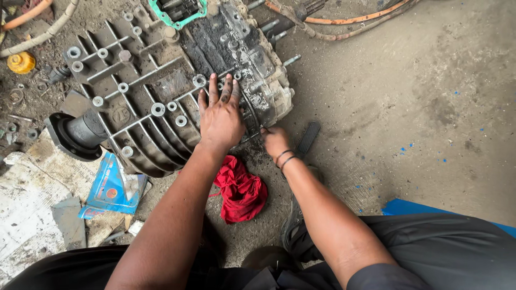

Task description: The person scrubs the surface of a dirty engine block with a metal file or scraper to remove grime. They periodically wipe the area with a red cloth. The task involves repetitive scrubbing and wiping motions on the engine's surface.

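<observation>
1. Head view: a greasy ribbed gearbox casing lies on its side on the dirty concrete floor, upper left of centre, the grey ribbed face with round bolt bosses turned up.
2. Left hand lies flat, palm down on the lower right part of the casing, fingers straight and slightly spread, grasping nothing, just pressed on the metal.
3. Right hand sits at the lower right edge of the casing, fingers curled in toward the blackened seam; looks pinched on something small there, can't tell what, too dark and hidden. Two thin bracelets on that wrist.
4. Black rubber boot and shaft end stick out of the casing's left end.
5. Green gasket on the housing at the top edge of frame; threaded studs stick out on the right side.
6. Red rag crumpled on the floor between the two forearms, just below the casing.
7. Flat black bar-like tool on the floor just beside the right hand.
8. Blue packet and torn cardboard lower left, near the casing.
9. Orange hoses run along the top; small yellow cap far left.
10. Person's dark trousers fill the bottom edge.
</observation>
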